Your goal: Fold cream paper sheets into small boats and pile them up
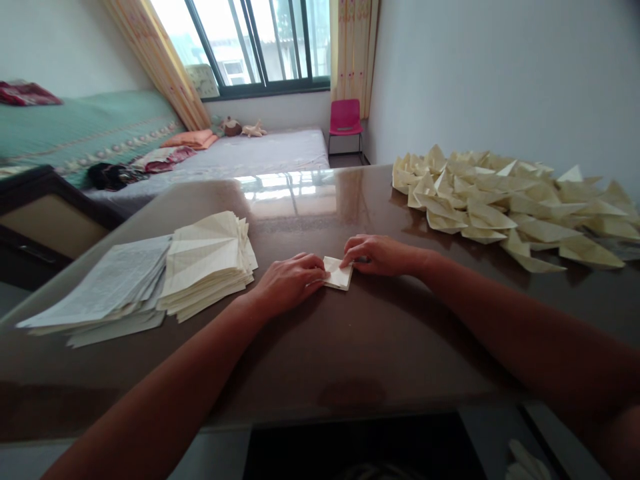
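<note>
A small piece of folded cream paper (338, 275) lies on the brown tabletop in front of me, roughly square, with creases across its top. My left hand (295, 280) holds its left edge, thumb and fingers pressed together on it. From the right, my right hand (376, 255) has its fingertips down on the paper's upper right corner, the other fingers curled under. To the left is a stack of cream paper sheets (203, 257), the top one creased. Beside that stack, greyish printed sheets (107, 283) lie overlapping.
A large heap of folded paper boats (480, 193) covers the table's (310, 360) back right, near the wall. Past the far edge are a bed (270, 150) and a pink chair (345, 119). A dark cabinet (47, 223) stands at the left.
</note>
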`<state>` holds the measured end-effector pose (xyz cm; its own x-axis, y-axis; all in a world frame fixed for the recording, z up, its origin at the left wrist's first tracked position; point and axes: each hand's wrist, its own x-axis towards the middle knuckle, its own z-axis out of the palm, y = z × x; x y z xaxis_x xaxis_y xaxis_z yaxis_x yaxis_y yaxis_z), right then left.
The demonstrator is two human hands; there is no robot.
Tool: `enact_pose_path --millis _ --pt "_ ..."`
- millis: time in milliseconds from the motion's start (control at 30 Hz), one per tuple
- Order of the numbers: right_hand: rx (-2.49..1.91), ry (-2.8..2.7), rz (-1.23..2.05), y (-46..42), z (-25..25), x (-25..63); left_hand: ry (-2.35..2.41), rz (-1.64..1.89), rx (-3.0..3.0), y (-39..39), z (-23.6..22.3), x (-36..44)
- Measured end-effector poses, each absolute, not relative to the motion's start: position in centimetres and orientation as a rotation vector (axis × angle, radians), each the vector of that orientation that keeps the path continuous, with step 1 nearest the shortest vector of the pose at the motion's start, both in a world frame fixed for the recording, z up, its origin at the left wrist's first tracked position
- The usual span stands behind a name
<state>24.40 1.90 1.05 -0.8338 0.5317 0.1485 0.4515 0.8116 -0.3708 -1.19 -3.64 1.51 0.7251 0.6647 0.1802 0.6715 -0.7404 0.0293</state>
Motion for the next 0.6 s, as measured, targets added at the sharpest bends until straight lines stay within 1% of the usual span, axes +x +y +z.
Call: enact_pose_path --millis 100,200,333,467,600 --pt "-0.751 -2.788 0.388 1.7 1.3 24.5 -1.069 -0.219 -2.876 -3.8 1.7 -1.1" --pt "-0.761 -2.798 0.329 1.5 1.6 24.4 -1.045 -0.232 -2.902 -4.0 1.8 -1.0" --pt "-0.763 -2.798 0.328 1.4 1.7 24.3 -1.106 -0.24 -2.904 -3.9 1.4 -0.7" --pt "-0.77 -2.809 0.298 1.4 1.6 24.3 -1.208 -0.156 -2.859 -3.8 0.8 -0.5" --pt "-0.791 -2.817 0.257 1.3 1.6 24.3 -1.186 -0.082 -2.809 -3.9 0.8 -0.4"
